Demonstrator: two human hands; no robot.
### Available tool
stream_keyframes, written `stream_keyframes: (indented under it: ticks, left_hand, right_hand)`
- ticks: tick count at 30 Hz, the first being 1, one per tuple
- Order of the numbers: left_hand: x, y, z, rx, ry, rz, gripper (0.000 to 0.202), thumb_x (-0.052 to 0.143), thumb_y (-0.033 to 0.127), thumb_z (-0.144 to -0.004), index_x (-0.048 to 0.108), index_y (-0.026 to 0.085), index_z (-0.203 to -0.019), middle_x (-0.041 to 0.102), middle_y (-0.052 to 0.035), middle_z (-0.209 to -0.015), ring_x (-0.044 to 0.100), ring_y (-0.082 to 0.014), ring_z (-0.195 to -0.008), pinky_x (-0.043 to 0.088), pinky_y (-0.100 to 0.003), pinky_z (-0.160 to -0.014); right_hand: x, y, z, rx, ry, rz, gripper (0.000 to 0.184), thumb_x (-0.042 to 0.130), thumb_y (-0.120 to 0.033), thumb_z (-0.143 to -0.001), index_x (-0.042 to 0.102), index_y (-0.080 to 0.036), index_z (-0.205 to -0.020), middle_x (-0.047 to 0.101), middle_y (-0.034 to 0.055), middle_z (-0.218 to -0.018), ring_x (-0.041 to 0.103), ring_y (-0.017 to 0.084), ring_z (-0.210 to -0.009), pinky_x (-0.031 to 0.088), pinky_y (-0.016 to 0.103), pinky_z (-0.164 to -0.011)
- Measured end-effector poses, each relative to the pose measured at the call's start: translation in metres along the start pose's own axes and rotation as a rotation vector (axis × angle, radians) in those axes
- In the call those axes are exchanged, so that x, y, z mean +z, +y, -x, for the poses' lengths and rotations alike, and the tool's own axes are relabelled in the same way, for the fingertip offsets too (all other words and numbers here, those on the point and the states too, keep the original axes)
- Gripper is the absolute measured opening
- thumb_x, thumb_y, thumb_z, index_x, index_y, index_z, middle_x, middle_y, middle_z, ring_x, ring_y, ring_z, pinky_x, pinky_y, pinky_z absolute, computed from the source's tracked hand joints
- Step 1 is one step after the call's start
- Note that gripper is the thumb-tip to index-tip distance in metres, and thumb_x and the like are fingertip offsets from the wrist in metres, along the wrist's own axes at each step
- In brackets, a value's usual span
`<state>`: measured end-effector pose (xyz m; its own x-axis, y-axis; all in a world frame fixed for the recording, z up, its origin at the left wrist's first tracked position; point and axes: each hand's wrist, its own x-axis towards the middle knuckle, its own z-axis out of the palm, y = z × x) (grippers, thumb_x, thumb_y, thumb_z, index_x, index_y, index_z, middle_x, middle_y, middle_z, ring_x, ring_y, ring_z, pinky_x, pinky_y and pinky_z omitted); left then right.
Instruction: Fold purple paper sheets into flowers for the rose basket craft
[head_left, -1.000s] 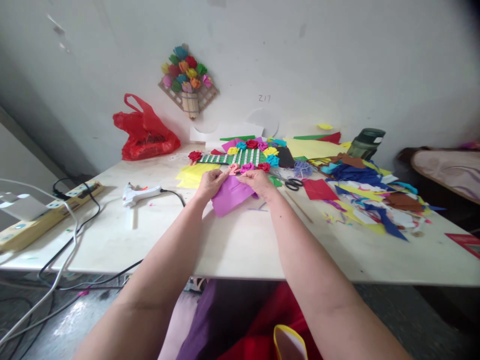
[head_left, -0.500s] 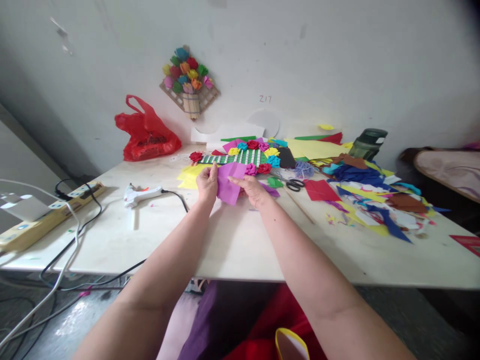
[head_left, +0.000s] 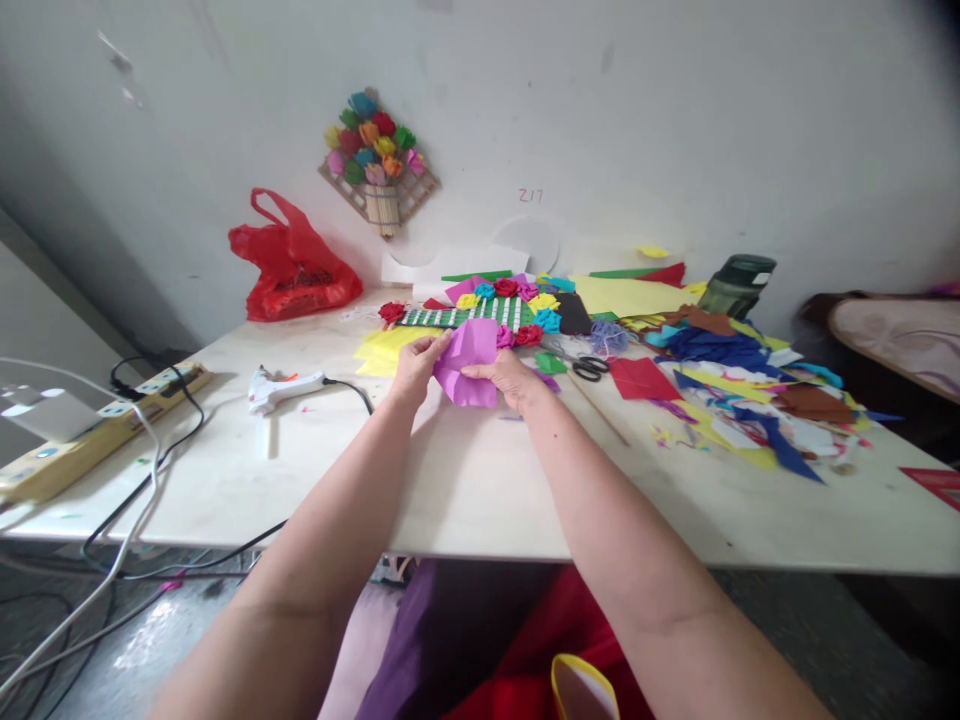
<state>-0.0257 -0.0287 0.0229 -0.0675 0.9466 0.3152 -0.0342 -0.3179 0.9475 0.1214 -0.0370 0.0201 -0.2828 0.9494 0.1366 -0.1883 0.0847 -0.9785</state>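
Between my two hands a sheet of purple paper (head_left: 469,350) is held above the table, creased across its middle. My left hand (head_left: 417,370) pinches its left edge with thumb and fingers. On the other side, my right hand (head_left: 508,378) grips the right edge, its thumb lying over the front. Just behind the paper lies a green and white woven panel (head_left: 442,317) with paper roses in several colours along it, partly covered by the sheet. A yellow paper (head_left: 379,350) lies behind my left hand.
A white glue gun (head_left: 289,390) lies at left, its cord trailing near my left arm. Black-handled scissors (head_left: 589,368), a thin stick (head_left: 600,412) and red paper (head_left: 643,380) lie at right, beside a pile of scraps (head_left: 720,350). Behind stand a red bag (head_left: 300,270) and a green bottle (head_left: 736,285).
The purple paper has turned and now shows a crease across it, with more of its surface spread between my hands. My left hand has shifted slightly, still holding the edge.
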Motion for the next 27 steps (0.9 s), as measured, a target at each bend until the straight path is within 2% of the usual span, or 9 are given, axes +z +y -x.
stream_keyframes:
  ticks: [4, 7, 12, 17, 23, 27]
  left_hand:
    - [-0.009, 0.0, -0.003, -0.035, -0.113, -0.038, 0.038, 0.065, 0.048, -0.063, 0.049, 0.014, -0.057, 0.038, 0.0052, -0.046, 0.031, -0.0044, -0.041, 0.021, -0.02, -0.039]
    - [-0.007, -0.002, -0.003, -0.005, -0.119, -0.119, 0.039, 0.064, 0.05, -0.064, 0.05, 0.014, -0.058, 0.04, 0.0046, -0.046, 0.032, -0.0043, -0.04, 0.021, -0.019, -0.038]
    - [0.003, -0.004, -0.001, 0.022, 0.013, -0.266, 0.036, 0.059, 0.05, -0.068, 0.051, 0.016, -0.061, 0.043, 0.0043, -0.046, 0.033, -0.005, -0.036, 0.02, -0.019, -0.034]
    - [0.005, -0.006, -0.004, 0.046, 0.19, -0.306, 0.032, 0.056, 0.047, -0.072, 0.051, 0.016, -0.064, 0.044, 0.0044, -0.044, 0.035, -0.0061, -0.034, 0.024, -0.02, -0.034]
    - [0.007, -0.01, -0.006, 0.056, 0.333, -0.266, 0.034, 0.053, 0.049, -0.073, 0.05, 0.017, -0.064, 0.043, 0.0043, -0.046, 0.036, -0.0066, -0.035, 0.025, -0.02, -0.035]
    - [0.009, -0.013, -0.005, 0.054, 0.294, -0.177, 0.031, 0.054, 0.047, -0.072, 0.049, 0.017, -0.066, 0.041, 0.0048, -0.048, 0.035, -0.006, -0.038, 0.025, -0.019, -0.037]
  right_hand:
    - [-0.005, -0.006, 0.004, 0.066, -0.04, 0.079, 0.044, 0.074, -0.018, -0.05, 0.061, -0.013, -0.092, 0.067, 0.003, -0.077, 0.061, 0.017, -0.072, 0.048, 0.035, -0.076]
    - [-0.005, -0.008, 0.005, 0.072, -0.073, 0.099, 0.046, 0.076, -0.018, -0.049, 0.062, -0.013, -0.092, 0.067, 0.003, -0.076, 0.061, 0.017, -0.071, 0.049, 0.034, -0.074]
    - [-0.006, -0.008, 0.005, 0.113, -0.087, 0.055, 0.04, 0.075, -0.026, -0.055, 0.063, -0.012, -0.09, 0.067, 0.004, -0.072, 0.062, 0.017, -0.069, 0.049, 0.032, -0.069]
    - [-0.009, -0.007, 0.003, 0.043, -0.076, 0.022, 0.037, 0.068, -0.037, -0.064, 0.064, -0.012, -0.091, 0.068, 0.0052, -0.075, 0.062, 0.016, -0.069, 0.049, 0.03, -0.068]
    - [-0.002, -0.004, 0.002, 0.148, 0.012, 0.141, 0.041, 0.072, -0.027, -0.059, 0.062, -0.013, -0.096, 0.067, 0.0054, -0.075, 0.059, 0.014, -0.055, 0.046, 0.024, -0.045]
    - [0.002, 0.0, 0.0, 0.107, 0.086, 0.143, 0.038, 0.07, -0.016, -0.058, 0.06, -0.013, -0.094, 0.066, 0.0036, -0.069, 0.055, 0.011, -0.047, 0.045, 0.023, -0.042]
